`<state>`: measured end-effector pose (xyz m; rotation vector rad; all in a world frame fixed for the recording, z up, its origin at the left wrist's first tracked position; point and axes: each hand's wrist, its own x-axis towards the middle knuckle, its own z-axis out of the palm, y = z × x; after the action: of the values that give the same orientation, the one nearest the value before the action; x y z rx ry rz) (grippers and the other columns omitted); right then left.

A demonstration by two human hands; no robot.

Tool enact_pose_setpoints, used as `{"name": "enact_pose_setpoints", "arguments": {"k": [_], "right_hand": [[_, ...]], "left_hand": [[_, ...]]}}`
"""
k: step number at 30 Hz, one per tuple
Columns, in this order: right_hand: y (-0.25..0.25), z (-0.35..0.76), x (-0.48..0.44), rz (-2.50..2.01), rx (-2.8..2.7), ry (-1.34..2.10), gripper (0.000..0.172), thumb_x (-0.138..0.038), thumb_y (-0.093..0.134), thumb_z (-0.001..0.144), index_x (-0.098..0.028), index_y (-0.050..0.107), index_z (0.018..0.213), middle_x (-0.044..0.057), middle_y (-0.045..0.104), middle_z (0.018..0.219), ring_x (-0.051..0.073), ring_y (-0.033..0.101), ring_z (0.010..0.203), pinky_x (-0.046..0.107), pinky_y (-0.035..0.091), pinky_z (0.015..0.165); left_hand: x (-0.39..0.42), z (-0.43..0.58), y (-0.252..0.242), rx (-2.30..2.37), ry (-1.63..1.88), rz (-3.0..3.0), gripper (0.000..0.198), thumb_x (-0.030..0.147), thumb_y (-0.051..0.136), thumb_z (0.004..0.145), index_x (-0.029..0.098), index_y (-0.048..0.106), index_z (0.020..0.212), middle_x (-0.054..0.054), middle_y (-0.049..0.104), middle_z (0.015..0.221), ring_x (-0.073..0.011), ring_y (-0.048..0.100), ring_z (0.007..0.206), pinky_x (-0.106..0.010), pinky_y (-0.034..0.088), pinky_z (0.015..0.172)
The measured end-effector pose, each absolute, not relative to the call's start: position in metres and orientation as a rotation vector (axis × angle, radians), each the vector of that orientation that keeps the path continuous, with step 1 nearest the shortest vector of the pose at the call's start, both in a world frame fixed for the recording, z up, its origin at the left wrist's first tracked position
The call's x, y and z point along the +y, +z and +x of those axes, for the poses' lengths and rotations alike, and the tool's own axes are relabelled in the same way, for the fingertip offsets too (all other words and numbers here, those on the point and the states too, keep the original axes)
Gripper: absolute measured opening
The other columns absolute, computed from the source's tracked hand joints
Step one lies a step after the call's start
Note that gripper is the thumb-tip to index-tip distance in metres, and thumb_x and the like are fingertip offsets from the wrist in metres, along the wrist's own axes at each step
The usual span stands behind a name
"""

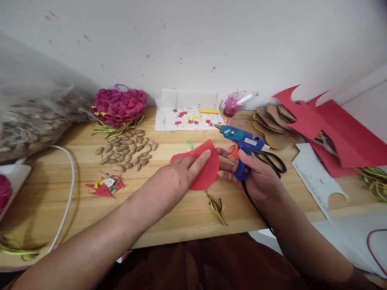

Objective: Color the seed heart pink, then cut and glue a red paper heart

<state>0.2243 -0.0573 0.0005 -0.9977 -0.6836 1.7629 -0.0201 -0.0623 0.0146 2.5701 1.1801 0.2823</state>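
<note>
A rounded red paper piece (208,173) lies on the table before me, a small green loop (189,145) sticking up behind its far edge. My left hand (181,171) is on top of the piece and holds it, fingers over its surface; their undersides are hidden. In my right hand (256,173) is a blue glue gun (238,137) with an orange trigger, its nozzle pointing left above the paper. Some right fingertips reach the paper's right edge. A small bundle of green and brown strands (217,207) lies just nearer to me.
Peanuts (127,151) spread left of centre, before a magenta peanut-covered craft (121,105). Red scraps (105,186) lie nearer. Behind are a white sheet (163,121) with red stars and a pink-stained cup (232,105). Cut red card (338,133) rises at right; a bag of peanuts (33,121) stands left.
</note>
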Motion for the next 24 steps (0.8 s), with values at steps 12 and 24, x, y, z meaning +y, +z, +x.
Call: {"name": "enact_pose_setpoints", "arguments": {"k": [12,24], "right_hand": [[0.011,0.211,-0.072,-1.082,-0.681,1.875,0.030,-0.051,0.074,0.087,-0.026,0.070,0.103,0.007,0.079,0.117,0.026,0.080,0.098,0.038,0.067,0.080],[0.018,0.237,-0.068,-1.536,-1.477,1.423,0.046,-0.064,0.066,0.089,-0.019,0.066,0.090,0.000,0.064,0.056,0.013,0.058,0.048,0.024,0.044,0.045]], "left_hand": [[-0.060,-0.018,0.018,1.177,0.309,2.484,0.059,0.006,0.048,0.094,0.030,0.048,0.147,-0.009,0.065,0.126,-0.0223,0.070,0.109,-0.033,0.057,0.089],[-0.054,-0.025,0.012,1.252,0.173,2.504,0.015,0.008,0.048,0.094,0.021,0.054,0.099,-0.002,0.067,0.085,-0.0183,0.069,0.075,-0.027,0.049,0.068]]}}
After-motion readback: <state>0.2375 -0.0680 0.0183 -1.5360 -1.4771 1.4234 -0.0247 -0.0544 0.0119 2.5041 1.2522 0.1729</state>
